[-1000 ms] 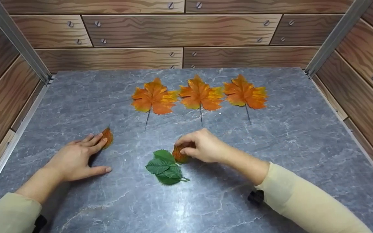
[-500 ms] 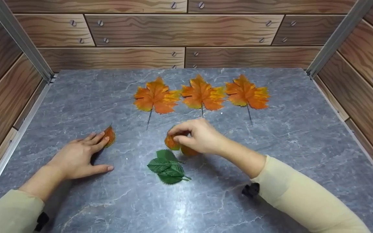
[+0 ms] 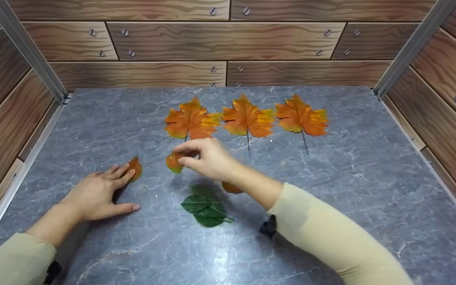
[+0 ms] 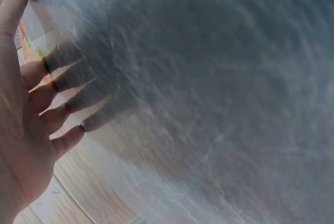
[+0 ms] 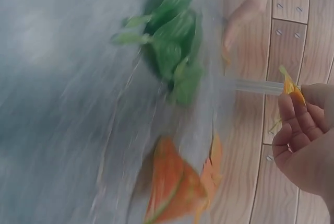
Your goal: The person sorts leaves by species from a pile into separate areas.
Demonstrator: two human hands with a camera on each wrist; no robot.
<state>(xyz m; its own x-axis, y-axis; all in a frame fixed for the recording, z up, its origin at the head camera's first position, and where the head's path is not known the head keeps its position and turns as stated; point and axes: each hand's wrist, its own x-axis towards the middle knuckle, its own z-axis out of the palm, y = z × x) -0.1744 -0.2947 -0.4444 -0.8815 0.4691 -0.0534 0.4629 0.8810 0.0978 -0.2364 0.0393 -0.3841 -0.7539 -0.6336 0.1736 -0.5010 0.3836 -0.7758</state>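
Note:
My left hand (image 3: 96, 194) lies flat with fingers spread, its fingertips on a small orange-brown leaf (image 3: 136, 169) at the left of the table. My right hand (image 3: 208, 158) pinches another small orange leaf (image 3: 173, 163) between thumb and fingers, above the table and just below the leftmost maple leaf (image 3: 191, 118). In the right wrist view the held leaf (image 5: 292, 88) shows at the fingertips. Below the right forearm lies one more orange leaf (image 3: 232, 187), partly covered by the arm. A cluster of green leaves (image 3: 206, 209) lies in front of it, its upper part in shadow.
Two more orange maple leaves, a middle one (image 3: 247, 116) and a right one (image 3: 301, 114), lie in a row with the leftmost along the back of the grey marbled table (image 3: 350, 178). Wood-patterned panels (image 3: 228, 39) and metal posts (image 3: 414, 49) enclose the table.
My right hand has lifted a small orange leaf from beside the green leaves and carried it left and away from me. Another orange leaf came into view there. My left hand has stayed put.

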